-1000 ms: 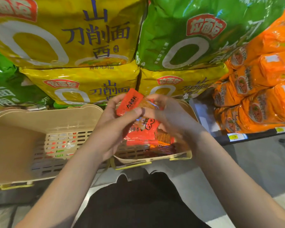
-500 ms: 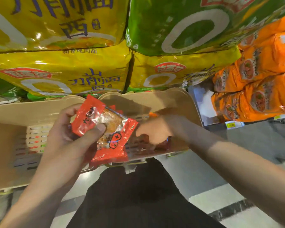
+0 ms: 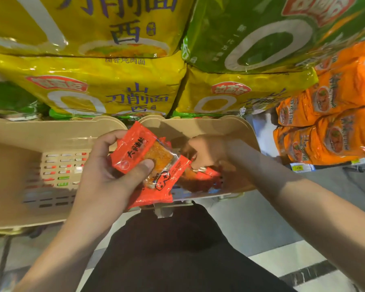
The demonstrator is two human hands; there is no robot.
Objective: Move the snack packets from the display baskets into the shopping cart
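Observation:
My left hand (image 3: 105, 175) grips a small stack of red snack packets (image 3: 135, 151) between thumb and fingers, held over the gap between two beige display baskets. My right hand (image 3: 207, 153) reaches down into the right basket (image 3: 226, 125), its fingers curled among more red packets (image 3: 200, 180) lying there; whether it pinches one is unclear. The left basket (image 3: 15, 157) shows a slotted bottom with nothing in it. The shopping cart is out of view.
Large yellow noodle bags (image 3: 114, 89) and a green one (image 3: 261, 34) are stacked on the shelf behind the baskets. Orange noodle packs (image 3: 329, 127) fill the shelf at the right. A grey tiled floor (image 3: 261, 228) lies below, with my dark clothing in the middle.
My left hand has pulled the packets away from my right hand to the left. My right hand has dropped into the right basket among the remaining packets.

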